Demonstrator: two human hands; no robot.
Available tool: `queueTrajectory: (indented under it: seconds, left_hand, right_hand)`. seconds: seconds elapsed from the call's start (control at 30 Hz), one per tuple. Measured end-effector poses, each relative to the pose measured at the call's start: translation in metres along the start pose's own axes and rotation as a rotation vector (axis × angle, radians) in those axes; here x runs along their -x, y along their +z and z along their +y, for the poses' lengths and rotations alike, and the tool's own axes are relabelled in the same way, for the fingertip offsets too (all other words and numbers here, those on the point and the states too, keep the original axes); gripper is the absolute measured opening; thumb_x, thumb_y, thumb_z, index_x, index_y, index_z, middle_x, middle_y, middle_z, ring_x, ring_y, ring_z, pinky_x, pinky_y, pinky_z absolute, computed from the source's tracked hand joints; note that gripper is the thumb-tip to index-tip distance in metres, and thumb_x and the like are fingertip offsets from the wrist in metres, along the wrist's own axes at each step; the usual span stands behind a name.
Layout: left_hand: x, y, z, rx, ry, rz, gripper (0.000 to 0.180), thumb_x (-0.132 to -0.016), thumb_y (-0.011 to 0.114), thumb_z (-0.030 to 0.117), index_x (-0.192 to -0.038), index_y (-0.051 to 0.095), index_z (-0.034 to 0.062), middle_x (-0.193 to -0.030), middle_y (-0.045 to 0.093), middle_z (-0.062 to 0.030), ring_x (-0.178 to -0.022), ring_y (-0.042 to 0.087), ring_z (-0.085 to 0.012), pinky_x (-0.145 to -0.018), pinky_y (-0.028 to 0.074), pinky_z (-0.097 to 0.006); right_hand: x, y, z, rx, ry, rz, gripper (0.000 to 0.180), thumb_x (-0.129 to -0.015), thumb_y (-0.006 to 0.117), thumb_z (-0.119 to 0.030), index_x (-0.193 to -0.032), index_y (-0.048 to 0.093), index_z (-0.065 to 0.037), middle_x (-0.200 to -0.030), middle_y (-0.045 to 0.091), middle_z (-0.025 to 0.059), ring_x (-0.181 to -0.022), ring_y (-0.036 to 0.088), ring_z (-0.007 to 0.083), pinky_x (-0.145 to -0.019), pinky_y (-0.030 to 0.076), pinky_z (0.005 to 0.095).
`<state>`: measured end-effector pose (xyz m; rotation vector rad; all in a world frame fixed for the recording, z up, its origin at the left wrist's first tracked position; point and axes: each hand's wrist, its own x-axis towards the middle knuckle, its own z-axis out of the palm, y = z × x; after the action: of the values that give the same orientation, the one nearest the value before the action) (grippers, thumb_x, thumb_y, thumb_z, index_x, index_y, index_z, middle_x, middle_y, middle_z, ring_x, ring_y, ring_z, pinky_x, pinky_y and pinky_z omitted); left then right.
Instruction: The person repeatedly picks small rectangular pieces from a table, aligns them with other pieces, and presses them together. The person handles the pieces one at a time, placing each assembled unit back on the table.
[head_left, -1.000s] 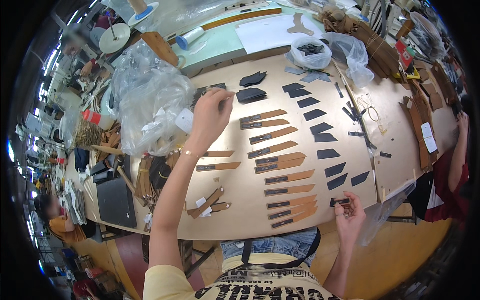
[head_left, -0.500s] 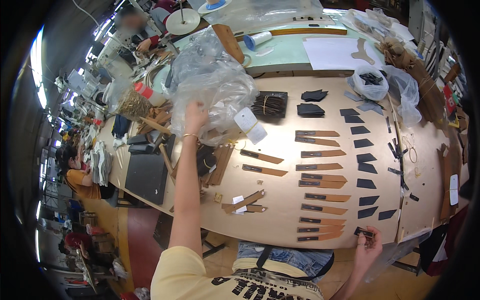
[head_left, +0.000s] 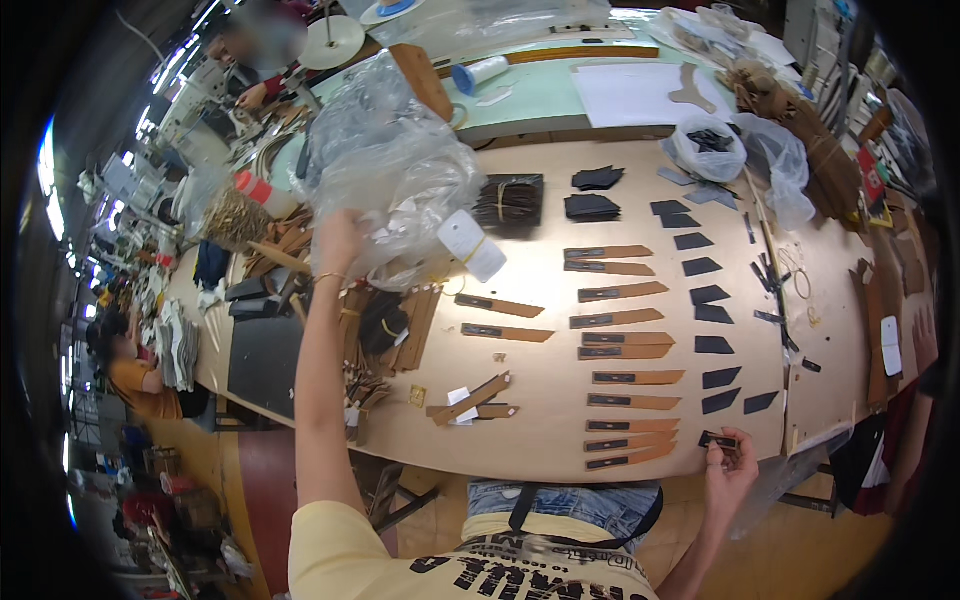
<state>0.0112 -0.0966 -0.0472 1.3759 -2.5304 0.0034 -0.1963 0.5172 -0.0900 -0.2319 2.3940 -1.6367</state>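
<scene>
My left hand [head_left: 342, 240] reaches into a heap of clear plastic bags [head_left: 400, 180] at the back left; the film hides its fingers. At the near right edge of the table, my right hand [head_left: 731, 470] pinches a small dark rectangular piece with a slot [head_left: 718, 441] between thumb and fingers. Left of it, a column of brown pointed leather strips [head_left: 632, 401] lies flat, each with a dark slotted piece at its left end. Beyond the right hand runs a column of black slanted pieces [head_left: 714, 345]. Two more brown strips [head_left: 508, 333] lie mid-table.
Stacked black pieces [head_left: 592, 207] and a banded dark bundle [head_left: 508, 203] sit toward the back. A white tag [head_left: 472, 246] lies against the plastic. Brown strip bundles [head_left: 415, 330] crowd the left. A bag of black scraps [head_left: 708, 150] stands back right. Another person's hand [head_left: 925, 335] shows far right.
The view has shifted, so the table appears further left. My left hand has moved slightly left within the plastic. My right hand keeps its hold on the dark piece.
</scene>
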Motion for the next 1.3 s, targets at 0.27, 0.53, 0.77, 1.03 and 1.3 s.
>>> queueTrajectory:
  seconds: [0.27, 0.53, 0.77, 1.03, 1.3]
  left_hand:
    - [-0.008, -0.01, -0.034, -0.028, -0.039, 0.136, 0.034, -0.085, 0.073, 0.032, -0.097, 0.074, 0.0009, -0.083, 0.071, -0.0209, -0.079, 0.069, -0.0357, -0.073, 0.053, -0.042]
    - [-0.003, -0.044, 0.014, 0.858, -0.084, -0.001, 0.041, -0.093, 0.068, 0.039, -0.091, 0.073, -0.0018, -0.071, 0.064, 0.0009, -0.061, 0.054, -0.0066, -0.056, 0.043, -0.024]
    - [0.051, -0.003, 0.156, 0.839, 0.058, -0.651, 0.037, -0.092, 0.07, 0.036, -0.098, 0.072, -0.0011, -0.079, 0.067, -0.0008, -0.067, 0.059, -0.0063, -0.058, 0.047, -0.023]
    - [0.077, 0.037, 0.209, 0.494, 0.398, -0.139, 0.068, -0.073, 0.082, 0.009, -0.133, 0.051, 0.0006, -0.11, 0.061, -0.0243, -0.094, 0.058, -0.038, -0.082, 0.049, -0.042]
    - [0.083, 0.033, 0.195, 0.534, 0.283, 0.001, 0.043, -0.076, 0.082, 0.007, -0.114, 0.062, 0.0025, -0.102, 0.065, -0.0175, -0.073, 0.069, -0.0278, -0.064, 0.055, -0.034]
  right_hand:
    - [-0.002, 0.0, -0.008, 0.047, -0.007, 0.024, 0.023, -0.081, 0.064, 0.002, -0.103, 0.065, 0.0, -0.081, 0.066, 0.0051, -0.071, 0.06, 0.01, -0.067, 0.05, 0.0251]
    - [-0.002, 0.004, -0.006, 0.014, 0.014, 0.035, 0.021, -0.082, 0.065, 0.0, -0.102, 0.064, 0.001, -0.084, 0.066, 0.0055, -0.073, 0.059, 0.0102, -0.068, 0.05, 0.0252]
    - [-0.001, 0.002, -0.005, 0.047, -0.008, 0.022, 0.022, -0.082, 0.065, -0.001, -0.104, 0.063, 0.002, -0.084, 0.065, 0.0054, -0.074, 0.059, 0.011, -0.069, 0.05, 0.0253]
    - [-0.001, 0.005, -0.006, 0.028, -0.022, 0.042, 0.022, -0.084, 0.064, -0.001, -0.105, 0.064, 0.002, -0.084, 0.065, 0.006, -0.073, 0.059, 0.0116, -0.069, 0.05, 0.0256]
    - [0.001, 0.004, -0.01, 0.047, 0.027, 0.035, 0.021, -0.085, 0.063, -0.001, -0.106, 0.063, 0.003, -0.084, 0.065, 0.006, -0.074, 0.059, 0.0113, -0.07, 0.049, 0.0254]
